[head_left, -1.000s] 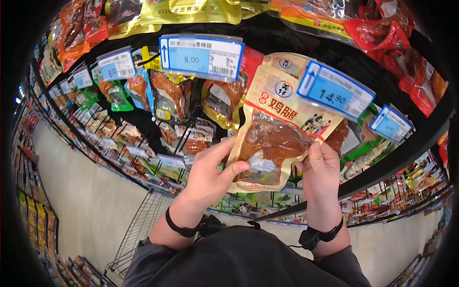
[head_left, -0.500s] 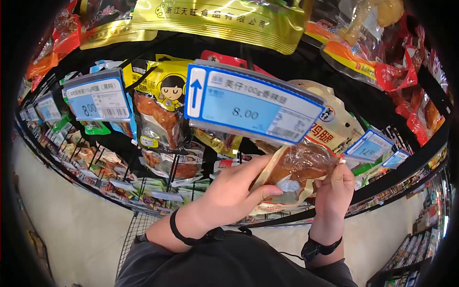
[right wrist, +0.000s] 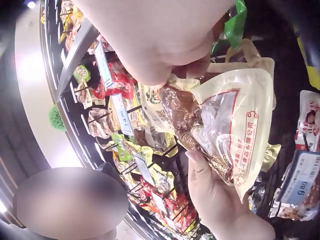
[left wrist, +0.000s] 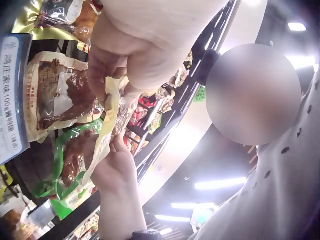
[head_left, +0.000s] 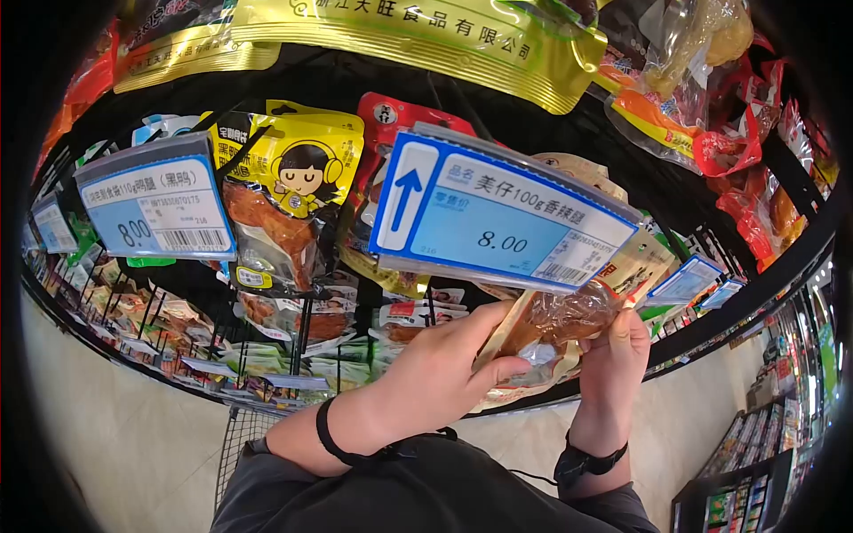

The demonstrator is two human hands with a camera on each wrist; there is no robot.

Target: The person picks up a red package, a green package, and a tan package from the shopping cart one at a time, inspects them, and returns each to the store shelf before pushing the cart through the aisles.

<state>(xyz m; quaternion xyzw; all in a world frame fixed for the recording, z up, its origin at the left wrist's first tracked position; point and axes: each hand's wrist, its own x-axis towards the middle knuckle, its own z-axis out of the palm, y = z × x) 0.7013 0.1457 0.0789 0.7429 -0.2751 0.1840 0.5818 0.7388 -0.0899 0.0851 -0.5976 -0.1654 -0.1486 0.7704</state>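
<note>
Both hands hold a cream vacuum bag with a brown cooked chicken leg under its clear window. On the bag's left edge, my left hand grips with the thumb lying over the front. My right hand pinches the right side near the leg's narrow end. A blue and white 8.00 price tag hides the bag's upper part in the head view. The right wrist view shows the bag's cream end with red print, the left thumb pressing beside the leg.
Hanging packs surround the hands: a yellow pack with a cartoon girl, a red pack and large gold bags overhead. Another price tag juts out at left. Below stand a wire cart and the pale floor.
The head view has shifted closer to the price tags. The bag, held in both hands throughout, has tilted and now sits lower right, partly behind the 8.00 tag.
</note>
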